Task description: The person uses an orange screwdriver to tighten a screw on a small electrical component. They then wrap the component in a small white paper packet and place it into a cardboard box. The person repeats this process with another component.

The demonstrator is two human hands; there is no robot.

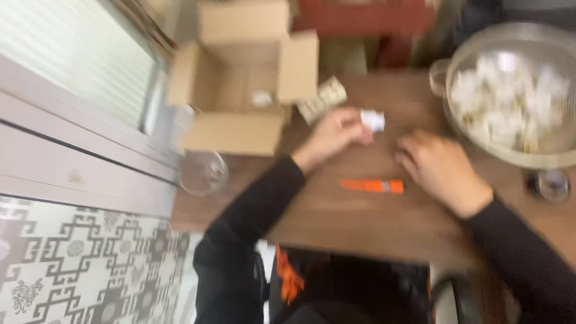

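The picture is blurred by motion. My left hand (pixel 334 135) is over the brown wooden table (pixel 351 218) and pinches a small white piece (pixel 372 120) at its fingertips. My right hand (pixel 438 170) rests knuckles-up on the table a little to the right, fingers curled, with nothing visible in it. An orange stick-shaped object (pixel 372 185) lies on the table between my two forearms. A large metal colander (pixel 568 140) at the right holds several white pieces (pixel 508 101).
An open cardboard box (pixel 240 80) stands at the table's far left with a small white item inside. A patterned packet (pixel 322 99) lies beside it. A glass bowl (pixel 203 173) sits at the left edge, a small round jar (pixel 549 185) at the right. A red chair (pixel 361 18) stands behind.
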